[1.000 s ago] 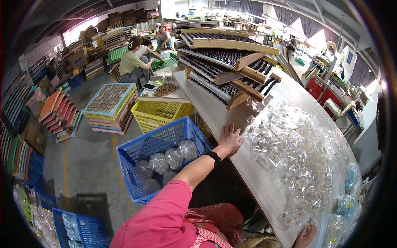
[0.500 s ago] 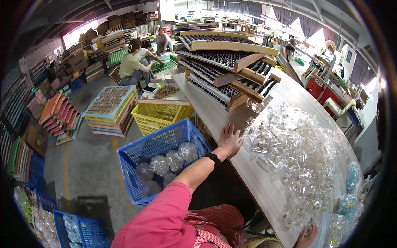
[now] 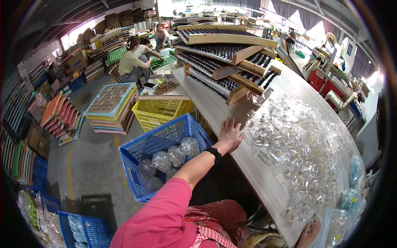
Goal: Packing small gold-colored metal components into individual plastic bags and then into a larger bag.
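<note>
Only the head view has shifted since the earlier frame: both my hands and the stacked trays (image 3: 233,39) sit slightly higher in it, with little change against the bench (image 3: 271,187). Left fingers (image 3: 228,126): spread, released, resting on the bench at its left edge, near the packets. Right fingers (image 3: 315,228): at the near end of the bench, just beside a filled clear bag (image 3: 337,227); I cannot tell whether they grasp anything. Small clear packets (image 3: 302,153) lie loosely heaped across the bench, between my hands and its far right side. Beyond them, the trays stand unevenly piled, carrying rows of dark pieces. Below my left forearm, a blue basket (image 3: 160,134) contains round clear bundles (image 3: 161,161).
</note>
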The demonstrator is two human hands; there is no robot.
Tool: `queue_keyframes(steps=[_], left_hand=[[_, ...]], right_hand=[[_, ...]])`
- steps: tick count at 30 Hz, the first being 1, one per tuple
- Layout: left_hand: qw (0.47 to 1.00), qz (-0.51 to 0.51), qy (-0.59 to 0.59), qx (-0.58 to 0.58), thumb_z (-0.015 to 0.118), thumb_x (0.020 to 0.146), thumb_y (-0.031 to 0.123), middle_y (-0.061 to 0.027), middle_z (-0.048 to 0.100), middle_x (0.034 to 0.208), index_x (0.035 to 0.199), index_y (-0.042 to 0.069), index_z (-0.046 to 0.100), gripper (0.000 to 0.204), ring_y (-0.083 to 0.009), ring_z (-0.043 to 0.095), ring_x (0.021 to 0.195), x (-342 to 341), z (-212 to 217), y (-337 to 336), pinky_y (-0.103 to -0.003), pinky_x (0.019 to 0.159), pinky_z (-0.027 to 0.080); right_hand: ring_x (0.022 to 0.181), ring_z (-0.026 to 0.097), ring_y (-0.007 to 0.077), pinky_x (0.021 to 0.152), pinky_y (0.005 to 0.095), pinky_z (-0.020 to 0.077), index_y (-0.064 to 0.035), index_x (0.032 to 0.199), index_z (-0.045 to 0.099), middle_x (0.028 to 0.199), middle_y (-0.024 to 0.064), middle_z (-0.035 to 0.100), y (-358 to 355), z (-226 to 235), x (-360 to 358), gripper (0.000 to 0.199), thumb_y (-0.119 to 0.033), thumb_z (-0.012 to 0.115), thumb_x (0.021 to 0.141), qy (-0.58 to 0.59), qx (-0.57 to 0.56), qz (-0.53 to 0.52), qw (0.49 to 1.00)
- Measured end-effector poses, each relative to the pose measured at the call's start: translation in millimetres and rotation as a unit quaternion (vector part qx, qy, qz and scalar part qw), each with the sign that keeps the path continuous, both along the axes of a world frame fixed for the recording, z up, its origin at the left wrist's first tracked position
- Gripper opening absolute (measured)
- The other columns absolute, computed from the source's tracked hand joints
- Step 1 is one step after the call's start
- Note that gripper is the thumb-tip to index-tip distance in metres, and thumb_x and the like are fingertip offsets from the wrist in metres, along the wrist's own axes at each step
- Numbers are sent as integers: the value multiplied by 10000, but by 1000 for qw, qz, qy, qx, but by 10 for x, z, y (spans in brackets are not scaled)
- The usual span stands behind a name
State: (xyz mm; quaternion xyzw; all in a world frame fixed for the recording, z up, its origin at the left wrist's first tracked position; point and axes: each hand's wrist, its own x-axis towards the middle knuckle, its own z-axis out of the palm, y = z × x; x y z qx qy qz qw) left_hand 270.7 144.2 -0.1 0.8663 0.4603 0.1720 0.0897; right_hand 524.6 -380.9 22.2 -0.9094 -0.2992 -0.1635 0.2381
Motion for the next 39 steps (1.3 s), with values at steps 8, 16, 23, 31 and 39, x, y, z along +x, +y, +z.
queue_keyframes(steps=[8,16,23,31,39], left_hand=[[1000,-5,-1,19,449,956,435,-241,293,1505,1370,64,460,556,-366,223,1426,6,-31,14,-484,1176,163],[1000,3,2,16,454,955,433,-241,294,1504,1365,63,458,552,-365,229,1425,14,-21,10,-487,1174,173],[1000,2,5,2,458,953,443,-235,281,1516,1382,69,446,569,-360,217,1435,9,15,5,-478,1180,162],[1000,4,12,0,465,948,455,-223,281,1520,1389,71,444,584,-350,210,1439,4,26,1,-478,1181,158],[1000,6,10,5,466,948,459,-223,278,1522,1387,68,446,588,-353,221,1432,10,4,8,-479,1178,164]], right_hand=[[938,647,302,718,377,530,-28,1210,626,1208,180,579,-49,-69,89,367,-255,661,923,-26,-11,23,999],[944,651,296,719,373,532,-39,1221,627,1241,179,566,-36,-18,52,356,-244,649,931,-7,-1,29,1000],[943,652,287,736,375,529,-33,1229,622,1257,178,555,-61,-78,75,378,-257,655,927,-16,-11,-2,1000],[936,630,294,751,374,517,-27,1217,624,1237,179,561,-28,-1,14,378,-258,662,920,-10,-10,17,1000],[934,604,289,731,362,500,-42,1241,621,1196,180,577,35,91,-71,375,-245,647,927,-21,-6,17,1000]])
